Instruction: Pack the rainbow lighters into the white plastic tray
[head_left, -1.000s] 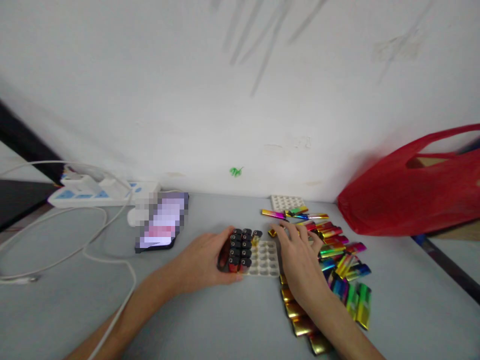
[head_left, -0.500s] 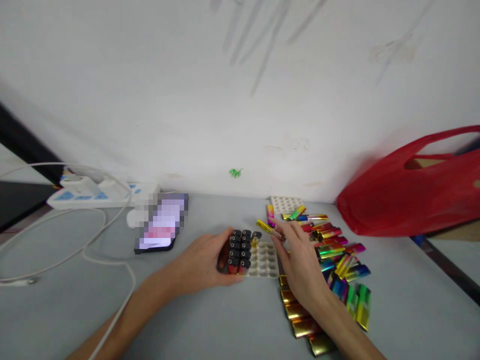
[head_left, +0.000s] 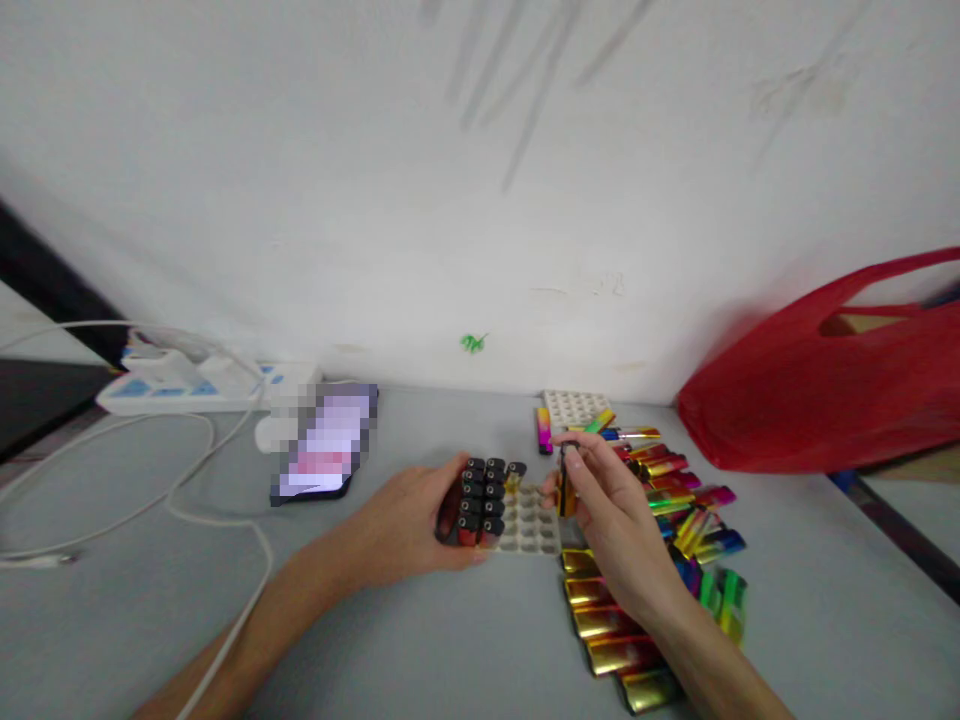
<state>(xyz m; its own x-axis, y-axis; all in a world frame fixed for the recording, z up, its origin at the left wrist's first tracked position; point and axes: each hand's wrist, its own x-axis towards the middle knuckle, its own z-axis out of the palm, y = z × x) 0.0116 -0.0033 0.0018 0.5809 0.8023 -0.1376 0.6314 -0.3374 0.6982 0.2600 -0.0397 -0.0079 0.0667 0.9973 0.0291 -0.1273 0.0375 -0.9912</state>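
Note:
My left hand (head_left: pixel 405 525) grips the left end of a white tray (head_left: pixel 534 528) with rows of sockets. Several black-topped lighters (head_left: pixel 480 495) stand upright in the tray's left columns; the right sockets are bare. My right hand (head_left: pixel 600 500) pinches one gold lighter (head_left: pixel 566 485) upright just above the tray's right edge. A heap of shiny rainbow and gold lighters (head_left: pixel 675 500) lies flat on the grey table (head_left: pixel 390 650) to the right of the tray and under my right forearm.
A phone (head_left: pixel 326 445) lies left of the tray, with a white power strip (head_left: pixel 195 385) and loose white cables (head_left: pixel 187 510) beyond it. A second white tray (head_left: pixel 574 405) sits by the wall. A red plastic bag (head_left: pixel 825 390) fills the right rear.
My right hand reached into the heap, picked out a gold lighter, turned it upright and brought it over the tray's right edge. My left hand stayed on the tray.

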